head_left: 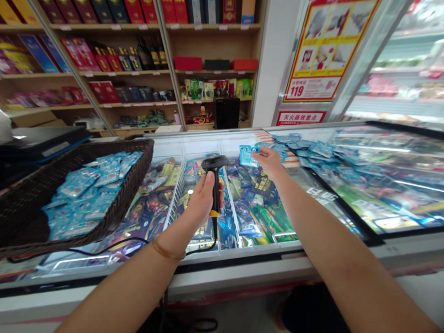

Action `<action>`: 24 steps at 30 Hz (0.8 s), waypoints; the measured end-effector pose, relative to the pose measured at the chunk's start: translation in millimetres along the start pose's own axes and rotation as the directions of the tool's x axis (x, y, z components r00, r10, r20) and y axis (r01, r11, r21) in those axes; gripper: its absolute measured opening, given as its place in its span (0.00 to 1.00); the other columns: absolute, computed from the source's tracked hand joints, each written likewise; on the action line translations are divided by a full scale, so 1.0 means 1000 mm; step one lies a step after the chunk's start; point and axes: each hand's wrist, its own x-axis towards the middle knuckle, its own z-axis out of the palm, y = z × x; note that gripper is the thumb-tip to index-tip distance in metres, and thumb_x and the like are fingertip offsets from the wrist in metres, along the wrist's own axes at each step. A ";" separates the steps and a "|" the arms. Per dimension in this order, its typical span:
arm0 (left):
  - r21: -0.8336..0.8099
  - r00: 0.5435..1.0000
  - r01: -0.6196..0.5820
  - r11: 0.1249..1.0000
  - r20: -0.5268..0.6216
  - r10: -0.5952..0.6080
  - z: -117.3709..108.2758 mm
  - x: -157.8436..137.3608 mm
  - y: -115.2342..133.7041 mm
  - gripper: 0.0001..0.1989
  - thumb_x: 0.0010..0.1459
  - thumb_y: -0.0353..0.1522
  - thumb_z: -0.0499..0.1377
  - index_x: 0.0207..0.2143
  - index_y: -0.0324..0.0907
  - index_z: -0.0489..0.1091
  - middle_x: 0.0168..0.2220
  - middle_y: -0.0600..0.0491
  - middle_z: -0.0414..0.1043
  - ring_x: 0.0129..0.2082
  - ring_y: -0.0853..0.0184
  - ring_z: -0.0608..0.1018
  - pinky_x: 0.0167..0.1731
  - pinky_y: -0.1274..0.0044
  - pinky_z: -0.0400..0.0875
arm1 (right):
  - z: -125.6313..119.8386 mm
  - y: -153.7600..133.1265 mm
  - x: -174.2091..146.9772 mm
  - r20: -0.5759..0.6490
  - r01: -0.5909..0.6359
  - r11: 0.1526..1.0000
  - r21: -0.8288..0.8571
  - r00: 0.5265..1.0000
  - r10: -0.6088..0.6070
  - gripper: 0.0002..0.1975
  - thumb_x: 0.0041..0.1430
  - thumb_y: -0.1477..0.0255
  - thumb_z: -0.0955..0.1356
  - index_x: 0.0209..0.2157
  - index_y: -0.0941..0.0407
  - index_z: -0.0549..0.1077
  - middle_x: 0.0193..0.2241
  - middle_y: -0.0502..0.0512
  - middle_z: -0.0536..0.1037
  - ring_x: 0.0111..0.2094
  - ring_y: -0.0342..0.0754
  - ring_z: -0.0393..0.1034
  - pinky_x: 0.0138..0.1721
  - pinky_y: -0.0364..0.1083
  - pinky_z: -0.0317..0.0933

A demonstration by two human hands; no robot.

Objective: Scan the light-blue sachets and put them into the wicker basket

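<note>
My left hand (202, 200) is wrapped round the handle of a black barcode scanner (215, 162), held upright above the freezer with its head at the top. A cable runs down from the scanner's handle. Just right of the scanner, my right hand (269, 162) pinches a small blue packet (247, 155) by its right edge, its printed side toward me. Similar blue packets (320, 149) lie in a loose pile on the glass beyond my right hand. More blue packets (86, 186) fill part of a brown wicker basket (144, 159) at the left.
Below my hands is a chest freezer (240, 271) holding bagged goods, split by white wire dividers (175, 194). The black cable (95, 252) passes in front of the basket. Shelves of boxes (212, 26) stand behind, and a glass-fronted cooler (418, 71) stands at the right.
</note>
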 end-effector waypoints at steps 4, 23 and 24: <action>0.000 0.998 0.008 1.000 0.064 -0.008 0.001 -0.004 0.003 0.29 0.55 0.60 0.63 0.38 0.44 0.66 0.28 0.56 0.70 0.19 0.72 0.72 0.15 0.80 0.62 | 0.002 0.001 -0.003 0.089 -0.048 0.991 -0.124 0.994 0.059 0.13 0.49 0.60 0.74 0.30 0.55 0.75 0.24 0.48 0.75 0.32 0.48 0.70 0.40 0.48 0.67; 0.117 0.949 0.017 0.993 0.311 -0.053 0.015 -0.026 0.017 0.31 0.55 0.61 0.61 0.36 0.43 0.63 0.28 0.56 0.70 0.18 0.73 0.70 0.16 0.79 0.64 | 0.016 -0.042 0.000 0.054 -0.250 0.941 0.229 0.968 0.244 0.17 0.57 0.55 0.75 0.28 0.53 0.71 0.21 0.47 0.75 0.29 0.47 0.75 0.37 0.47 0.73; 0.118 0.949 0.018 0.993 0.312 -0.054 0.016 -0.026 0.017 0.31 0.55 0.61 0.61 0.36 0.43 0.63 0.27 0.57 0.70 0.18 0.73 0.70 0.16 0.79 0.64 | 0.017 -0.044 0.000 0.053 -0.256 0.938 0.233 0.967 0.251 0.17 0.57 0.55 0.75 0.28 0.53 0.71 0.21 0.47 0.74 0.29 0.47 0.75 0.37 0.47 0.73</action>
